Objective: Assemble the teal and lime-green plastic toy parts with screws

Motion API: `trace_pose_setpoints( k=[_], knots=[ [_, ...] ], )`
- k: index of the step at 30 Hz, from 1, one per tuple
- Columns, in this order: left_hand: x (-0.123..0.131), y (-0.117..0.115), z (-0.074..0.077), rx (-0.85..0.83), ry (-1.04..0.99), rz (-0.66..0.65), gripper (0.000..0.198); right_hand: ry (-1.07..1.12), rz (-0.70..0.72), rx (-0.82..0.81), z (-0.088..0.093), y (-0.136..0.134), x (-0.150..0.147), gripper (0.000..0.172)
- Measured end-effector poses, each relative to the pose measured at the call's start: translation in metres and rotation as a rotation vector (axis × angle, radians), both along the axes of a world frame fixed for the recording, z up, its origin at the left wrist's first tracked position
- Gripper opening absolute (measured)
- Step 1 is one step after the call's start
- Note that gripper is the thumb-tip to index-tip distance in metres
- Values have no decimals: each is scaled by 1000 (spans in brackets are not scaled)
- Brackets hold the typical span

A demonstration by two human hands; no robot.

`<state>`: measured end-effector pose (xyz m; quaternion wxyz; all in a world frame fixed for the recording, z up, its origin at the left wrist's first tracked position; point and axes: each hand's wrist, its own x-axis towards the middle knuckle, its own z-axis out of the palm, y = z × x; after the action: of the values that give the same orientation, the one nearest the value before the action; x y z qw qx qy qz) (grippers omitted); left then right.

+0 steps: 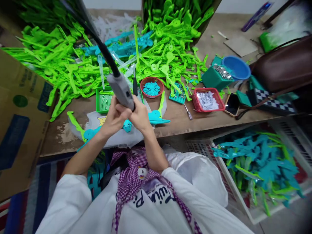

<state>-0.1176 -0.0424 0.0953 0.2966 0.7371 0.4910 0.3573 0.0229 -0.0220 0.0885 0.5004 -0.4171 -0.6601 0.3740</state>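
Both hands meet over the bench edge, fingers curled, around the lower end of a grey corded tool (119,89) that looks like an electric screwdriver. My right hand (140,113) closes against it from the right; its tip is hidden. My left hand (114,115) is closed on the other side, and what its fingers pinch cannot be made out. Just below them shows a small teal animal-like head (127,125). Teal-and-lime plastic pieces (156,117) stick out to either side, over a pale plastic sheet (122,139). A small yellow figure (101,121) lies near my left wrist.
Piles of lime parts (70,68) cover the back. Around the work stand a green basket (98,105), a red bowl (158,82) of teal pieces, a red basket (212,110) of white pieces and a screwdriver (188,112). Right, a crate (240,191) holds parts; left, a carton (21,126).
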Motion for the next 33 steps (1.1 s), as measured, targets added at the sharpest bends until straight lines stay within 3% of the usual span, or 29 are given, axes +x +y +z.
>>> trace_pose_setpoints(
  k=[3, 5, 8, 11, 14, 17, 20, 27, 30, 33],
  knots=[
    [16, 6, 6, 61, -207, 30, 66, -34, 236, 93, 13, 6, 24, 49],
    [18, 7, 4, 53, -378, -24, 55, -91, 289, 123, 13, 16, 56, 53],
    [14, 7, -2, -34, -555, -103, 39, -211, 100, 118, -1, 54, 101, 43],
    [14, 12, -8, -122, -635, -134, 39, -560, -128, 60, -26, 110, 119, 33],
    [13, 19, -15, -184, -660, -100, 44, -1026, -136, -67, -48, 150, 115, 29],
    [7, 22, -23, -196, -643, -21, 45, -1244, -93, -86, -58, 161, 108, 29],
    [-4, 21, -31, -178, -618, 61, 48, -1216, -87, -71, -63, 160, 108, 26],
    [-17, 17, -39, -147, -565, 115, 49, -854, -153, -66, -64, 164, 119, 23],
    [-21, 15, -39, -130, -558, 130, 47, -597, -84, -77, -51, 141, 123, 24],
    [-26, 13, -40, -112, -556, 156, 49, -445, 102, -66, -37, 99, 124, 26]
  ],
)
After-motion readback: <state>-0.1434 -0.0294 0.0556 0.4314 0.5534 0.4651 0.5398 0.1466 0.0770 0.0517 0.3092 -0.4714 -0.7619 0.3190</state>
